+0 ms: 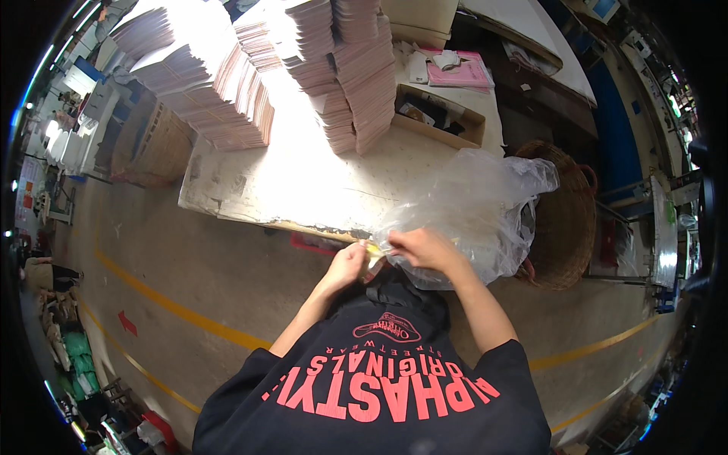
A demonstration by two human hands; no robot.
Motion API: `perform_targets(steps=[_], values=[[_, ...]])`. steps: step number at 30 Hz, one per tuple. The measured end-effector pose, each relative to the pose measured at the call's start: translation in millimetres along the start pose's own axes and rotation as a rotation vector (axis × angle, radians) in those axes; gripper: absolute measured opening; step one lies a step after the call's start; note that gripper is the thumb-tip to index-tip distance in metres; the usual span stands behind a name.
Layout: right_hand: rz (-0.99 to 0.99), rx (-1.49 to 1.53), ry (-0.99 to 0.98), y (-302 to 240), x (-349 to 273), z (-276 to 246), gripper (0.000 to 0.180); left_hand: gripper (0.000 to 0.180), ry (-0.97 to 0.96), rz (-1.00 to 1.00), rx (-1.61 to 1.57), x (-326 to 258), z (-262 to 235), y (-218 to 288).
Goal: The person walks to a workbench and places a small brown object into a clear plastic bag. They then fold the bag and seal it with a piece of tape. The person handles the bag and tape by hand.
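Note:
My left hand (349, 262) is closed around a small yellow and pale strip (372, 250), partly hidden by the fingers, just off the table's front edge. Close beside it, my right hand (419, 249) pinches at the gathered near end of a clear plastic bag (474, 201). Crumpled and puffed out, the bag lies over the table's right front corner and hangs down past the edge. Whether the strip is joined to the bag, I cannot tell.
Tall stacks of pinkish paper sheets (227, 98) cover the back of the white table (303, 189). A shallow cardboard box (455, 135) with small items and a pink sheet (464, 70) lie at the right. Beside the table stands a wicker basket (565, 220).

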State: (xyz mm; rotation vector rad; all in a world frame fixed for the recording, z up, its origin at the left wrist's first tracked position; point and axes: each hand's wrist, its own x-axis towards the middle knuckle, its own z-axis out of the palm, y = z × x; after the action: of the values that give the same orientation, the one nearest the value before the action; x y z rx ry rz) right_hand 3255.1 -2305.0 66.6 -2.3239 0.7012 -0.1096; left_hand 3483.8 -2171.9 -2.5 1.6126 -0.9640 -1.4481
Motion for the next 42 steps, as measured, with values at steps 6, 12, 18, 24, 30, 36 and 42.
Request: perform_targets(steps=[6,12,18,24,30,36,42], values=[[0.254,0.626,0.213,53,-43,-58,0.025,0.052,-0.050,-0.076,-0.127,-4,-38,-14],[-0.008,1.640,0.284,10,-27,-23,0.026,0.048,-0.015,-0.025,-0.241,-3,-22,-15],[0.002,1.743,0.501,-24,48,83,0.025,0.044,0.164,0.039,0.278,-3,-24,-5],[0.341,1.624,0.514,10,72,125,0.050,0.033,0.205,0.084,0.811,-7,-33,20],[0.145,1.384,0.414,20,71,129,0.049,0.027,0.107,0.156,0.763,2,-54,19],[0.227,1.225,0.428,18,71,131,0.052,0.022,-0.040,0.057,0.663,9,-60,25],[0.283,0.842,0.382,7,69,123,0.052,0.021,-0.096,-0.015,0.701,10,-61,36]])
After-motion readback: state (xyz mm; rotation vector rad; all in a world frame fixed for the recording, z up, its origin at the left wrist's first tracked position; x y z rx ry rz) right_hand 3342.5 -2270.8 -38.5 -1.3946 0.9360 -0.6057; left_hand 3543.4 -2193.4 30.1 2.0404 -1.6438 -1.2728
